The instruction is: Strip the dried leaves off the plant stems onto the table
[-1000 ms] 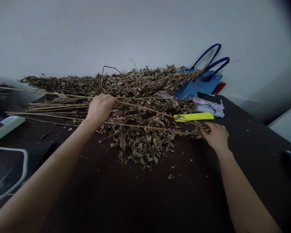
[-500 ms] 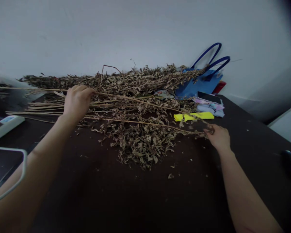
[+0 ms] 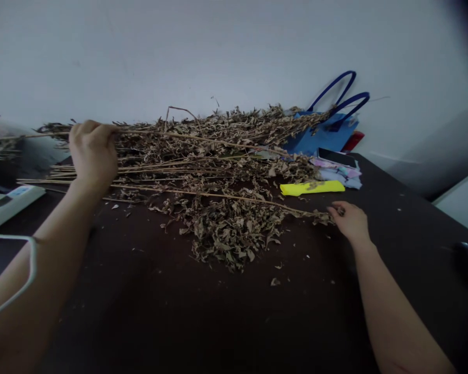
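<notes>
My left hand [image 3: 92,153] is closed round a long, thin dried plant stem [image 3: 203,138], raised over the other stalks and slanting down to the right. My right hand [image 3: 350,222] is pinched on a small bit of dried leaf [image 3: 340,211]. Just at its fingertips lies the leafy tip of another dried stalk [image 3: 296,211]; whether they touch I cannot tell. Between my hands is a pile of loose, crumpled dried leaves [image 3: 230,234]. Behind it, a heap of dried leafy stalks [image 3: 218,127] stretches along the wall.
A yellow folded packet [image 3: 312,188] lies near my right hand. Behind it are a phone [image 3: 337,157] on tissue packs [image 3: 339,174] and a blue bag [image 3: 322,136]. A white device [image 3: 11,208] and a white-rimmed object [image 3: 31,265] are at left, on the dark table [image 3: 218,322].
My left hand has moved left and slightly up, drawing the long stem along. The stem's far end has come away from my right hand, which has hardly moved.
</notes>
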Demonstrator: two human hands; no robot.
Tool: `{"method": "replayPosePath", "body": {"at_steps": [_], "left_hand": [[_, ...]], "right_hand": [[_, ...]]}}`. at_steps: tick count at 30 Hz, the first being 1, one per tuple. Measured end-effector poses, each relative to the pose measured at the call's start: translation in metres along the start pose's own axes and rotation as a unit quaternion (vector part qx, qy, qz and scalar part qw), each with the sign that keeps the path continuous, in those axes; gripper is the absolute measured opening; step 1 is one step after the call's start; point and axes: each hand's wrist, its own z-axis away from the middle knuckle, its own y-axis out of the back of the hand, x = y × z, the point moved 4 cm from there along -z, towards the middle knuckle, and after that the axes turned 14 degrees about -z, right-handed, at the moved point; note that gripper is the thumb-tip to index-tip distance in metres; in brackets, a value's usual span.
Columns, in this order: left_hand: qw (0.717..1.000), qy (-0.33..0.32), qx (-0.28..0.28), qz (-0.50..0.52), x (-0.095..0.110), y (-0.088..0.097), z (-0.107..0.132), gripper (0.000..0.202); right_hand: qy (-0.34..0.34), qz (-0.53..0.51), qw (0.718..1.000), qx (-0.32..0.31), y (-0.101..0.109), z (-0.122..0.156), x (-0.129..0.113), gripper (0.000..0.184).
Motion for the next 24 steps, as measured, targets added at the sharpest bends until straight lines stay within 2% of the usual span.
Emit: {"method": "replayPosePath", "body": {"at_steps": [3, 6, 8, 10, 11, 13, 14, 15, 17, 19, 21, 22, 24], "left_hand": [[1.0, -0.004, 0.008, -0.015, 0.0, 0.002, -0.001, 0.028], [0.998, -0.026, 0.037, -0.039, 0.015, 0.011, 0.001, 0.028], [0.997, -0.046, 0.038, -0.04, 0.035, 0.019, 0.005, 0.027], [0.997, -0.071, 0.018, -0.034, 0.06, 0.028, 0.014, 0.027], [0.996, -0.08, 0.012, -0.033, 0.074, 0.032, 0.02, 0.027], [0.993, -0.116, -0.001, -0.017, 0.103, 0.04, 0.036, 0.027], [0.991, -0.134, -0.007, -0.003, 0.117, 0.044, 0.046, 0.028], [0.988, -0.152, -0.016, 0.011, 0.131, 0.047, 0.055, 0.028], [0.981, -0.185, -0.035, 0.041, 0.155, 0.051, 0.073, 0.029], [0.976, -0.204, -0.044, 0.066, 0.174, 0.054, 0.087, 0.03], [0.969, -0.227, -0.055, 0.082, 0.19, 0.055, 0.096, 0.029], [0.966, -0.236, -0.058, 0.086, 0.197, 0.055, 0.099, 0.029], [0.962, -0.25, -0.064, 0.091, 0.207, 0.054, 0.104, 0.029]], "right_hand": [[0.0, 0.0, 1.0, 0.026, 0.002, -0.002, -0.01, 0.034], [0.042, 0.009, 0.996, 0.074, 0.012, -0.006, -0.037, 0.038], [0.098, -0.011, 0.992, 0.077, 0.018, -0.008, -0.063, 0.03], [0.124, -0.058, 0.988, 0.075, 0.024, -0.008, -0.092, 0.023], [0.12, -0.092, 0.986, 0.069, 0.025, -0.007, -0.106, 0.021], [0.067, -0.212, 0.974, 0.027, 0.023, -0.002, -0.132, 0.022], [0.035, -0.297, 0.954, -0.028, 0.017, 0.002, -0.146, 0.027], [0.002, -0.388, 0.916, -0.102, 0.009, 0.007, -0.161, 0.037], [-0.041, -0.52, 0.823, -0.225, -0.004, 0.021, -0.192, 0.056], [-0.058, -0.616, 0.728, -0.293, -0.012, 0.034, -0.217, 0.068], [-0.066, -0.681, 0.668, -0.293, -0.017, 0.042, -0.231, 0.063], [-0.07, -0.702, 0.653, -0.277, -0.018, 0.044, -0.234, 0.056], [-0.084, -0.723, 0.644, -0.236, -0.022, 0.045, -0.234, 0.043]]}}
